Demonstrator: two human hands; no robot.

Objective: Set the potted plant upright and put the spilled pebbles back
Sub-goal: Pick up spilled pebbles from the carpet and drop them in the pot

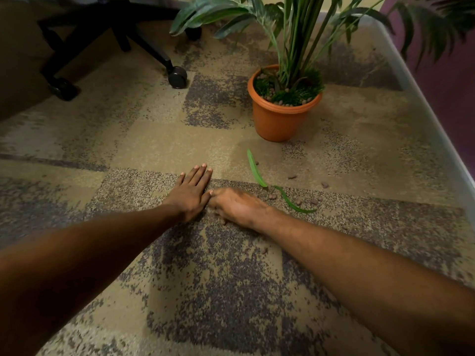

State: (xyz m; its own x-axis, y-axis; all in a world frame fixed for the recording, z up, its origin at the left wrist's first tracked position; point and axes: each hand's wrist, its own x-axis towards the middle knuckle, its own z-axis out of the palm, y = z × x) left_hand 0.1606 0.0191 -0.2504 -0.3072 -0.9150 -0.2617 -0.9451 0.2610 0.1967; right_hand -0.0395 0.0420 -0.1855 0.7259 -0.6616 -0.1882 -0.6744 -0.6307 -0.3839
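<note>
The potted plant stands upright in its orange pot (279,119) on the carpet, with brown pebbles around its green stems. My left hand (191,190) lies flat on the carpet, palm down, fingers straight and together. My right hand (237,205) rests right beside it, fingers curled down against the carpet; what lies under them is hidden. Several brown pebbles (298,201) are scattered to the right of my right hand, and one pebble (264,250) lies near my right forearm. A loose green leaf (255,170) lies between my hands and the pot.
An office chair base with a black caster (177,77) stands at the back left. A pale skirting edge (421,98) and purple wall run along the right. A second plant's leaves (437,19) hang at the top right.
</note>
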